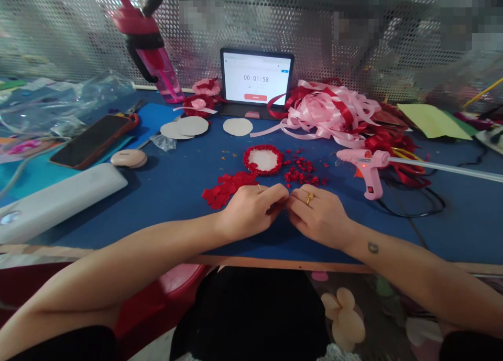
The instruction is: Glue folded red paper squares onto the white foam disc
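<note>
My left hand and my right hand meet fingertip to fingertip above the front of the blue table. Both have curled, pinched fingers, and whatever lies between them is hidden. Just beyond the left hand is a pile of flat red ribbon pieces. Small folded red ribbon bits lie scattered past the right hand. Between these groups, slightly farther back, rests a white disc edged with a ring of red bits.
A pink glue gun with a long glue stick lies right, its light lit. Behind are ribbon heaps, white discs and a tablet showing a timer. On the left are a phone, a white device and a bottle.
</note>
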Demonstrator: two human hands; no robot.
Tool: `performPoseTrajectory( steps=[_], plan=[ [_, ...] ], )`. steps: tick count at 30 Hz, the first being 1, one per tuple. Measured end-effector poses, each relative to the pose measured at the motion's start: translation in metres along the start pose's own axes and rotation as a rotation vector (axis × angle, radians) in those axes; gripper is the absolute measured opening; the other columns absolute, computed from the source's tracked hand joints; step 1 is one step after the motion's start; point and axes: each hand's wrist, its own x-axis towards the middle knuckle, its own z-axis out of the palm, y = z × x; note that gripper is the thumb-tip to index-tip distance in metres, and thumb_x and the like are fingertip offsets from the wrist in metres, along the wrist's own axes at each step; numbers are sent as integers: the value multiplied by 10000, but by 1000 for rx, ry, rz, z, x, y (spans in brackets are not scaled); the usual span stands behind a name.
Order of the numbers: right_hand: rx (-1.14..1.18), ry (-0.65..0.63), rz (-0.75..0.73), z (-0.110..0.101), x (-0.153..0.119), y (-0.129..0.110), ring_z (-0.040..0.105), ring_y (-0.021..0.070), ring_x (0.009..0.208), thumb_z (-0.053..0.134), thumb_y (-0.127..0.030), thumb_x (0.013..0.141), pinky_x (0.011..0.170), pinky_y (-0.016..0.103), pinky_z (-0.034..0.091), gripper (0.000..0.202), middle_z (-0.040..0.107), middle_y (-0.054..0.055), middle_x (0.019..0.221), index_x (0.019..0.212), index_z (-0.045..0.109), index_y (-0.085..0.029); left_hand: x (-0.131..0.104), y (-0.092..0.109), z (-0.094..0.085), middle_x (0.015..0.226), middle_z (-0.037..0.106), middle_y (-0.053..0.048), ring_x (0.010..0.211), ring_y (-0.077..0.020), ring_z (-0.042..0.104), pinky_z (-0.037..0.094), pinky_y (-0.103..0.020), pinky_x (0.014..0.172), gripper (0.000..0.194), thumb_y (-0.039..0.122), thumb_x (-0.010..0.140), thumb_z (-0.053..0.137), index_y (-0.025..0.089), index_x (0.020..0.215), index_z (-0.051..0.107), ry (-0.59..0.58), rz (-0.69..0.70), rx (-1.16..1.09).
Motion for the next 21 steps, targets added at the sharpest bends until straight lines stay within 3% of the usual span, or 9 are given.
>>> performPoseTrajectory(
  steps=[10,21],
  plan=[
    [60,-34,30,1,-2,5,464,146,654,490,-129,800,594,257,409,106,592,28,694,781,592,-152,1,-5,-2,759,657,9,680,-95,642,495,-169,623,102,92,801,486,157,872,520,-93,19,-49],
    [72,-4,32,1,-1,0,456,156,648,474,-122,800,587,264,420,129,580,46,685,768,598,-138,1,0,-1,701,636,38,614,-80,617,459,-159,562,155,58,698,505,165,810,507,-26,-1,-101]
  ],
)
